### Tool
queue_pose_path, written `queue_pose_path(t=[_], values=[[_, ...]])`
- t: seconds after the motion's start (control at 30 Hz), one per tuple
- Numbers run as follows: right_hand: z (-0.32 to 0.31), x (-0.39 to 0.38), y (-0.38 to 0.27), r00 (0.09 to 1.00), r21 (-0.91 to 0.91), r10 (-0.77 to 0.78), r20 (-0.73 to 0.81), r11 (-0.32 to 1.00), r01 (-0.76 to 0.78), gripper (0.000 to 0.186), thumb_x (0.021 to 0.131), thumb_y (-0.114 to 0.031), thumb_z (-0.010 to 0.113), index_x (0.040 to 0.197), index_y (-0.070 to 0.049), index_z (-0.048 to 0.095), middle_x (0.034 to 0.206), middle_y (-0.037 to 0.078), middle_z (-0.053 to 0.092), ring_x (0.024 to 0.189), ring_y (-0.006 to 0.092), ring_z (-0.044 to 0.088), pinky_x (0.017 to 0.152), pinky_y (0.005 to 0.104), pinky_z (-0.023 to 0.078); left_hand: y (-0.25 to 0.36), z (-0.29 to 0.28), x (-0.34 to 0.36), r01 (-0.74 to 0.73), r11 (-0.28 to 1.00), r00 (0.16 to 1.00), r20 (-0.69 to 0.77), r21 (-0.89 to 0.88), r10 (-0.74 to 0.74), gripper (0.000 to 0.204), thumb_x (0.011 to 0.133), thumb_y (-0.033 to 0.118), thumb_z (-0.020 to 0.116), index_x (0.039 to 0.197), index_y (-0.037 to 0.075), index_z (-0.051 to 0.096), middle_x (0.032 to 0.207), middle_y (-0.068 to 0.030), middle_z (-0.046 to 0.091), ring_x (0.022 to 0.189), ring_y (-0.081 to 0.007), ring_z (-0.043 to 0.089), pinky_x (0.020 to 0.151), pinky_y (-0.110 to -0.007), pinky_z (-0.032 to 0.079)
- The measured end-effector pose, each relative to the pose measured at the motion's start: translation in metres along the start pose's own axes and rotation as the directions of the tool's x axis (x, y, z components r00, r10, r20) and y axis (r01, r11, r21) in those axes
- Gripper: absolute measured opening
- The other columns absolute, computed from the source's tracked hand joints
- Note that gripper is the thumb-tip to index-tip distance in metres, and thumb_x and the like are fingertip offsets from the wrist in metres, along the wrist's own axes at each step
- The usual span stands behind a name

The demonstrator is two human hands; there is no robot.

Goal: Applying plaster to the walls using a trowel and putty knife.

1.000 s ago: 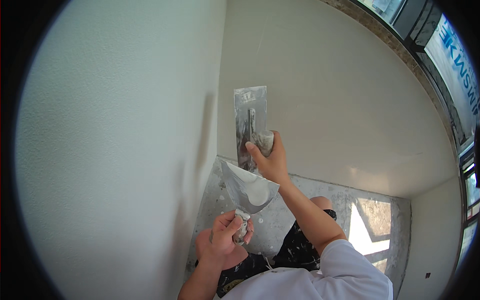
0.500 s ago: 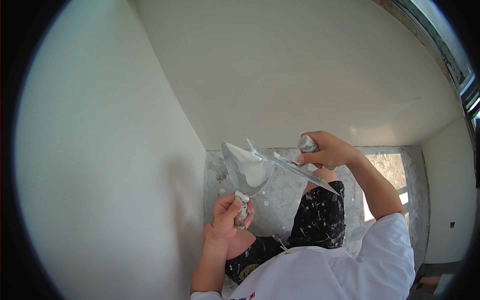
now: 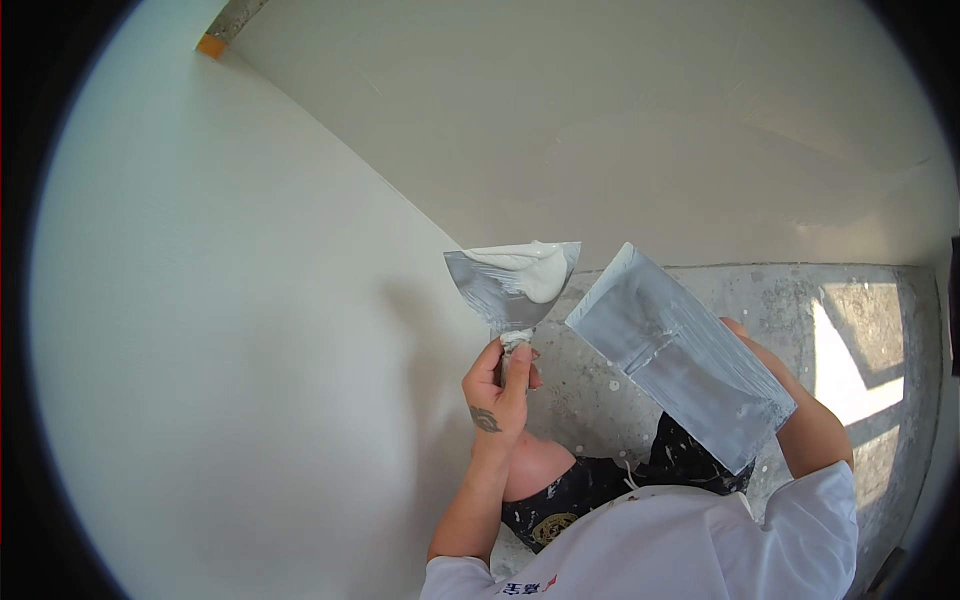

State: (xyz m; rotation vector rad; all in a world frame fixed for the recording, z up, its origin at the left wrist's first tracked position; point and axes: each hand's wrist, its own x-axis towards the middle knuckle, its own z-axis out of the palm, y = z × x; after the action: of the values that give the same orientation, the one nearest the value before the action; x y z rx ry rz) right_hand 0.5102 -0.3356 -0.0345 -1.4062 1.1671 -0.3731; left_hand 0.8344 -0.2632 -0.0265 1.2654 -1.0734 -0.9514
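Head view: no packages or signs on show here, only a small orange tab (image 3: 210, 46) at the top left where the white walls (image 3: 230, 330) meet, and some printed marks on the person's white shirt (image 3: 680, 545), low in the picture.

And there is movement since half a second ago: the broad steel trowel (image 3: 680, 355) was then lying against the putty knife (image 3: 512, 285), and now the two tools are apart, the trowel swung out to the right with its flat grey face turned up toward the camera. A second ago that trowel was pressed high on the wall; now it is well off it. The view has also tilted, so more of the wall corner shows.

The left hand (image 3: 503, 385) is raised, fingers wrapped tight around the putty knife's handle, blade pointing up, with a thick dab of white plaster (image 3: 530, 268) sitting along its top edge. The right hand is hidden behind the trowel; only the right forearm (image 3: 805, 420) shows, bent up from the sleeve, so its grip cannot be told. Below lies the speckled concrete floor (image 3: 800, 300), with a patch of sunlight at the right.
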Motion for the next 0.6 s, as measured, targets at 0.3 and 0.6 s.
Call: queue_pose_path(t=[0.3,0.6], values=[[0.004,0.003,-0.013,0.959,-0.379,0.282,-0.035,0.884,-0.274,0.066,0.078,-0.05,0.07,0.136,-0.024,0.055,0.117,0.009,0.069,0.108,0.0279,0.064,0.093,0.0349,0.048,0.025,0.017,-0.011,-0.151,0.967,0.987,0.085,0.206,0.136,0.02,0.099,0.015,0.057,0.099,-0.004,0.062,0.083,-0.0067,0.064,0.06,-0.0098,0.055,0.055,-0.024,0.045],[-0.001,0.014,0.059,0.961,-0.066,0.273,-0.054,0.959,-0.276,0.066,0.08,-0.049,0.068,0.135,-0.014,0.056,0.114,0.012,0.068,0.107,0.0254,0.064,0.093,0.0344,0.047,0.036,0.027,-0.003,-0.185,0.976,0.981,-0.032,0.112,0.189,0.018,0.099,0.013,0.056,0.095,-0.003,0.061,0.082,-0.0059,0.062,0.062,-0.0104,0.056,0.058,-0.024,0.045]])
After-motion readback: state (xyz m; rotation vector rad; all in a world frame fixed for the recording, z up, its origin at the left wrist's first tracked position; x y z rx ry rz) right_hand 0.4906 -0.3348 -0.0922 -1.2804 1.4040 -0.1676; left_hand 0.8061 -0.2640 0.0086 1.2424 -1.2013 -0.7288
